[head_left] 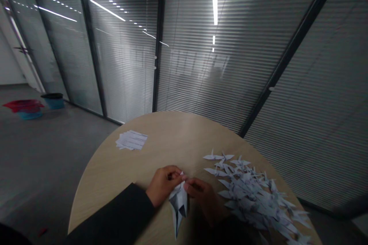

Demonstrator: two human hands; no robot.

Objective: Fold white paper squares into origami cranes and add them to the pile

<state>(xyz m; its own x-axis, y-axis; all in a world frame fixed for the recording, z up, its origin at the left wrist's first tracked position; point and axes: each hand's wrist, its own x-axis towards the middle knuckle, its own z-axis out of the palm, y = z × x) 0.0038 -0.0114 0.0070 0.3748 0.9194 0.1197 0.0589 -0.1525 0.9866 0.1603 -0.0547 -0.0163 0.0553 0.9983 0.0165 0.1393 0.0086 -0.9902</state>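
Observation:
A partly folded paper crane (179, 200) is held over the near part of the table, its long points hanging toward me. My left hand (164, 182) pinches its upper end between thumb and forefinger. From the other side, my right hand (202, 195) grips the same end, fingertips almost touching those of the left. Just right of my right hand spreads a heap of folded paper cranes (253, 191), wings pointing many ways. Dark sleeves cover both forearms, and the right one is deep in shadow.
The round wooden table (178, 134) has a small stack of paper sheets (132, 140) at its far left. Behind it stands a glass partition with blinds (201, 84). On the floor at left are a bin with a red bag (24, 107) and a blue bin (54, 101).

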